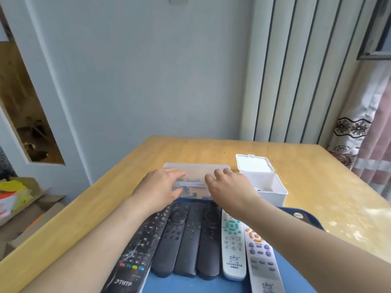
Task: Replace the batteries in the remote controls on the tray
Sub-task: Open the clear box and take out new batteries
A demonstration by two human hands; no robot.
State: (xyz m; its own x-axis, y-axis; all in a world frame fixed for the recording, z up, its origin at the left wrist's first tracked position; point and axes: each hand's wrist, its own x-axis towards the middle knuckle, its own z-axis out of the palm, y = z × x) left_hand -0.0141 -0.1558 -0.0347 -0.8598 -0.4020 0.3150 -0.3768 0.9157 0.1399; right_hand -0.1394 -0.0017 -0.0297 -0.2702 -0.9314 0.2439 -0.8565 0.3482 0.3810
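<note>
Fingers of left hand [160, 187] lie flat on clear battery box [196, 169]; right hand [228, 187] fingers curl over its lid, grip unclear. Box sits mid-table just beyond tray [179, 285] far edge; six remotes [186, 240] side by side on tray.

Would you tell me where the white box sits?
In the head view the white box stands right of the clear case, just beyond the blue tray.

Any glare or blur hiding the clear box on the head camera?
Head view: glare washes the table at right; the clear box, under the left hand and right hand, is soft, contents indistinct; wide-angle distortion bows the door at left.
</note>
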